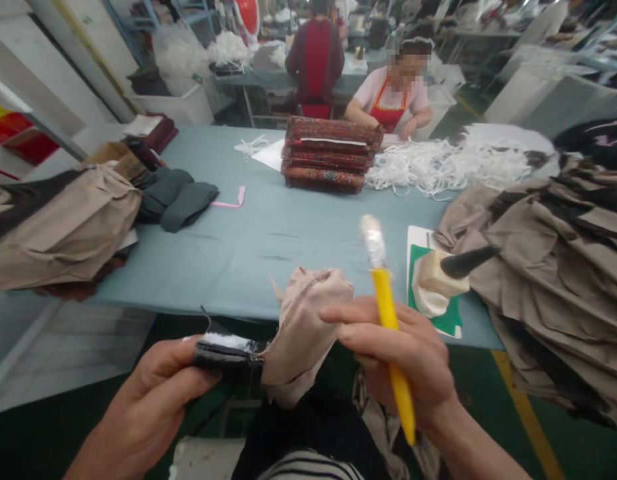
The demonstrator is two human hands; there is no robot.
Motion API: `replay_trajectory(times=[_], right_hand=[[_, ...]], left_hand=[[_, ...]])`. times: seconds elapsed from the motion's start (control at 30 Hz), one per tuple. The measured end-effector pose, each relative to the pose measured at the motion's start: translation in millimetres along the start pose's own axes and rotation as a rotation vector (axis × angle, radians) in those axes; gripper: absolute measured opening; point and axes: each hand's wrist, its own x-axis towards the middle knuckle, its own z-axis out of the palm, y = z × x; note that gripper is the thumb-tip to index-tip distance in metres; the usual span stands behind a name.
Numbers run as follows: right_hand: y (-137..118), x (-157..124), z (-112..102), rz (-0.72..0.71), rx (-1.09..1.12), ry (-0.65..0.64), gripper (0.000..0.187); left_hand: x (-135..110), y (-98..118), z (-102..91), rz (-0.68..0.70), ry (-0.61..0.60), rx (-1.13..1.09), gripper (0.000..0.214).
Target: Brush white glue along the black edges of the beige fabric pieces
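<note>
My left hand [163, 383] pinches a folded black cloth edge [223, 357] with a white smear along its top. A beige cloth piece [308, 327] is joined to that black edge and hangs over my lap. Between the fingers of my right hand [408, 360] sits a brush [388, 313] with a yellow handle, its whitish bristles pointing away from me. The fingertips of the same hand lie against the right side of the beige cloth; whether they grip it I cannot tell.
On the blue-covered table [248, 253] stand a cream container [438, 283] with a dark handle and a bundle of patterned dark-red cloth [331, 157]. Garment piles lie left [73, 220] and right [548, 280], white strips [438, 163] behind. A co-worker [388, 100] sits across.
</note>
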Motion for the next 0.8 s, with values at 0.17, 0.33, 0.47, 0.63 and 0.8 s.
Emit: replay_trajectory(times=[0.17, 0.33, 0.47, 0.63, 0.8], right_hand=[[11, 42, 70, 0.016, 0.199, -0.276, 0.043], [24, 56, 121, 0.013, 0.165, -0.487, 0.012], [22, 82, 152, -0.114, 0.265, -0.401, 0.015], [0, 125, 195, -0.074, 0.278, -0.399, 0.044], [-11, 155, 236, -0.003, 0.277, -0.536, 0.042]], left_hand=[[-10, 7, -52.5, 0.115, 0.259, 0.016, 0.013], [-22, 1, -106.7, 0.130, 0.427, -0.030, 0.021], [-21, 16, -119.9, 0.208, 0.525, -0.024, 0.016], [-5, 48, -116.9, 0.310, 0.592, -0.072, 0.011], [13, 50, -132.9, 0.364, 0.620, -0.129, 0.010]])
